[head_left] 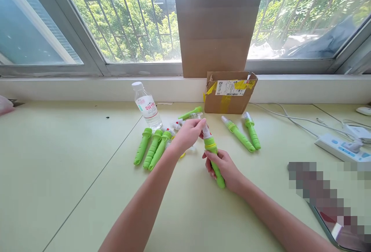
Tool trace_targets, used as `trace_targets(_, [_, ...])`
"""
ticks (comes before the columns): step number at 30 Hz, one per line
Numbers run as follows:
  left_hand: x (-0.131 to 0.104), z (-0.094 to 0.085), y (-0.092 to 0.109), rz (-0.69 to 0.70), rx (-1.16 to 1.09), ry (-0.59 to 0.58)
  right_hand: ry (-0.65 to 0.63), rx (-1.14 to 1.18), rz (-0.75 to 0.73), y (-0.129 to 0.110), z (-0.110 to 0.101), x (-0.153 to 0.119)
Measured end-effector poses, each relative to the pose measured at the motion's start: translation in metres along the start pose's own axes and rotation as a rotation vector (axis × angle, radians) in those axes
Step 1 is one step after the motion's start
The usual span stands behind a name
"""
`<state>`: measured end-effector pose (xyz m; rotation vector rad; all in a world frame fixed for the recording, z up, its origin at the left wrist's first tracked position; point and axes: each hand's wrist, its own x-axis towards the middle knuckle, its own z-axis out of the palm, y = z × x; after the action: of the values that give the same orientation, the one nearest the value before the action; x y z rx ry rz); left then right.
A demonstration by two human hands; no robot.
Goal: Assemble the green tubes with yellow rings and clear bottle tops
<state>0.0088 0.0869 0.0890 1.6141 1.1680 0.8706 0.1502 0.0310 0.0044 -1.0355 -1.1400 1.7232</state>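
Observation:
A green plastic handle [215, 163] with a threaded collar and yellow ring leans upright over the table in front of me. My right hand [224, 165] is wrapped round its shaft. At its top, the fingers of my left hand [189, 131] pinch a clear cap [206, 131] that sits on the white and red end piece. Left of my hands, three green handles without caps [152, 149] lie side by side. Behind my left hand another green handle [190, 113] lies near small clear and white parts [175, 124], partly hidden by my wrist.
A water bottle [147, 107] stands at the back left. An open cardboard box [227, 103] is against the wall. Two capped green handles [245, 132] lie right of centre. A power strip [342, 145] with cables and a phone [327, 221] lie at the right.

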Motion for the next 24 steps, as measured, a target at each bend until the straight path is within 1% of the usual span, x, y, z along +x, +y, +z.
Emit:
trace_targets(4, [-0.003, -0.004, 0.0, 0.005, 0.097, -0.033, 0.042, -0.007, -0.012, 0.002, 0.001, 0.001])
trace_targets(9, [-0.002, -0.008, -0.003, -0.091, 0.122, -0.049, 0.08, 0.0, -0.06, 0.002, 0.002, 0.0])
trace_targets(11, [-0.002, -0.01, -0.002, -0.109, 0.123, -0.066, 0.069, 0.01, -0.066, 0.001, 0.001, -0.001])
trace_targets(17, [-0.005, -0.017, 0.001, -0.088, 0.093, -0.151, -0.014, 0.082, -0.071, -0.002, -0.001, -0.003])
trace_targets(21, [-0.008, -0.03, 0.006, -0.069, 0.113, -0.244, -0.006, 0.127, -0.081, 0.0, -0.002, -0.002])
trace_targets(22, [-0.01, -0.034, 0.008, -0.064, 0.15, -0.269, -0.001, 0.135, -0.088, 0.0, -0.002, -0.002])
trace_targets(24, [-0.012, -0.043, 0.01, -0.066, 0.296, -0.31, 0.016, 0.142, -0.109, 0.001, -0.002, -0.001])
